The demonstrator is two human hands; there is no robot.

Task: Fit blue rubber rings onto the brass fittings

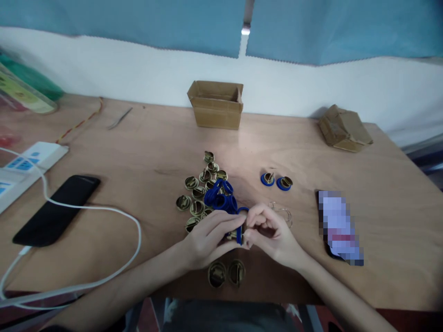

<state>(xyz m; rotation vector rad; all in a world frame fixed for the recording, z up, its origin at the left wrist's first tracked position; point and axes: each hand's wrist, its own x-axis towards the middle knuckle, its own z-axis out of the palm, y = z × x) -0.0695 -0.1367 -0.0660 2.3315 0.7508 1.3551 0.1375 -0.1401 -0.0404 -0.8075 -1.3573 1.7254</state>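
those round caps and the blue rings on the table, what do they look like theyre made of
Round caps: seemingly thin metal, brassy gold, catching dull glints of light. Blue rings: likely rubber or soft plastic, matte and evenly coloured, lying in a floppy tangle. Both hands, left hand and right hand, pinch one cap with a ring.

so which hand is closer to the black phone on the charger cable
Left. The left hand sits right of the black phone, with bare table and the white cable between them. The right hand is farther right, beyond the left.
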